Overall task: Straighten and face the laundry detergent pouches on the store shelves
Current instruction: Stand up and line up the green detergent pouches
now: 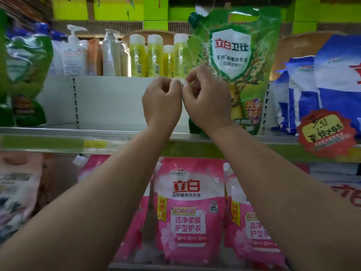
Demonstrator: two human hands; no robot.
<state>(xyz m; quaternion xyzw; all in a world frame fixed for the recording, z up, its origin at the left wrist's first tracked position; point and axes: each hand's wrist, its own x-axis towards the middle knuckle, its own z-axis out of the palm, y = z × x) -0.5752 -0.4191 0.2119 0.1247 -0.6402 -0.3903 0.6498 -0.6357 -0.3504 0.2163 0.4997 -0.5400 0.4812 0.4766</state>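
both hands are raised together in front of the middle shelf [58, 132], knuckles to the camera. the left hand [161, 103] has its fingers curled in with the fingertips bunched near the thumb; the right hand [205, 100] is curled the same way, and the two meet at the fingertips. they may be pinching something small or thin between them, but whether anything is held cannot be told from this view. the green pouch [232, 69] stands upright on the middle shelf just right of the hands, label forward, cap [196, 18] at its upper left; the right hand overlaps its lower left edge in the picture, and contact cannot be confirmed. left of it the shelf is bare back to the white panel, with a second green pouch [21, 69] far left, blurred. blue and white bags [316, 85] stand to the right. pink pouches [189, 210] stand below, mostly facing front, one at the left turned edge-on. risks, as judged: the green pouch stands alone with no neighbour on its left, so a nudge from the right wrist could tip it into the gap or off the shelf lip; with both hands occupied, neither is free to steady it; the yellow bottles [154, 55] on the ledge behind could be knocked by a reach past the pouch
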